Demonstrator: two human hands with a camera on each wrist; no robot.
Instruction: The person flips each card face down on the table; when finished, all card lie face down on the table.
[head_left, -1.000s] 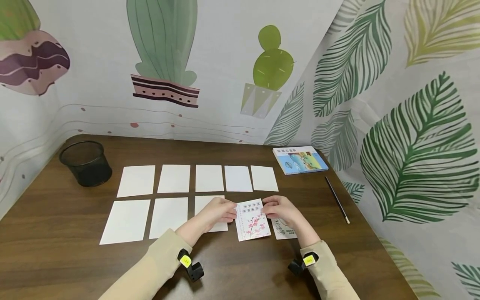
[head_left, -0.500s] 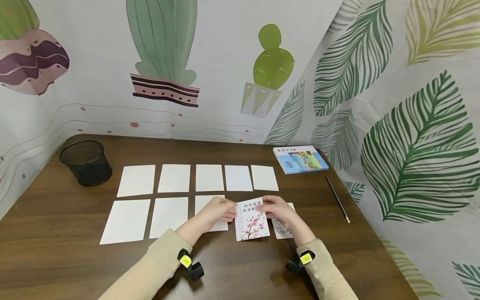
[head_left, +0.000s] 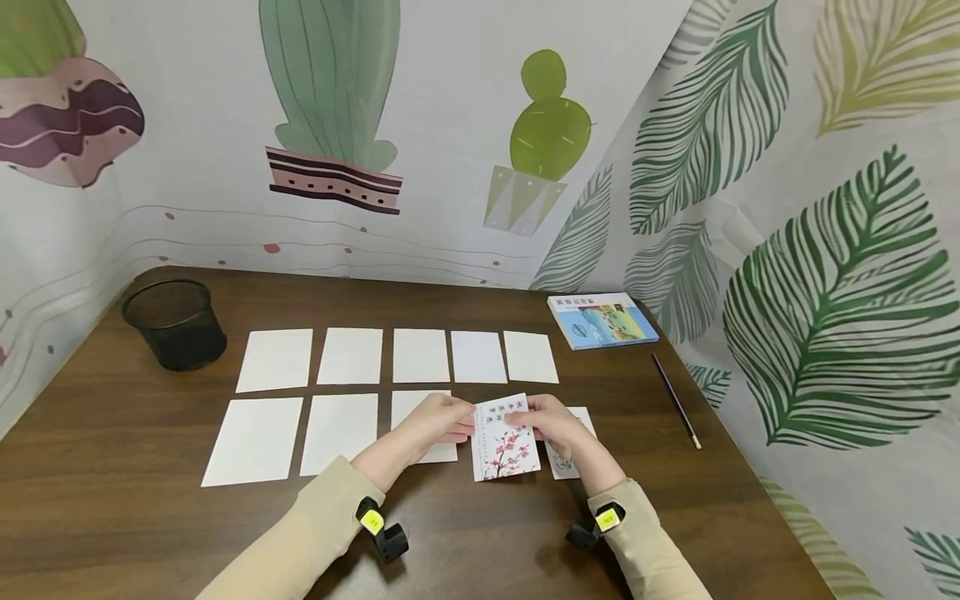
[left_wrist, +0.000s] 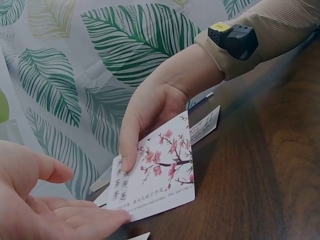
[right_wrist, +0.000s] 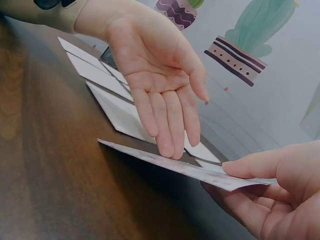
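A card (head_left: 501,457) printed with pink blossom branches and lettering is held up off the table, tilted. My right hand (head_left: 558,423) pinches its upper right part, thumb lying on the printed face and fingers behind. The left hand (head_left: 433,423) is at the card's left edge; in the right wrist view this hand (right_wrist: 157,85) shows its palm, fingers extended to the edge. In the left wrist view its thumb stands apart from the card (left_wrist: 167,167). Another printed card (head_left: 583,417) lies on the table, partly hidden by the right hand and wrist.
White blank-faced cards (head_left: 251,442) lie in two rows on the wooden table (head_left: 465,550). A black mesh cup (head_left: 176,329) stands at the far left. To the right are a blue-covered book (head_left: 607,321) and a dark pencil (head_left: 675,400). A patterned cloth (head_left: 450,108) hangs behind.
My right thumb has slid inward onto the card's face, and the right wrist has shifted slightly left. The card has turned a little. The left hand keeps almost the same place.
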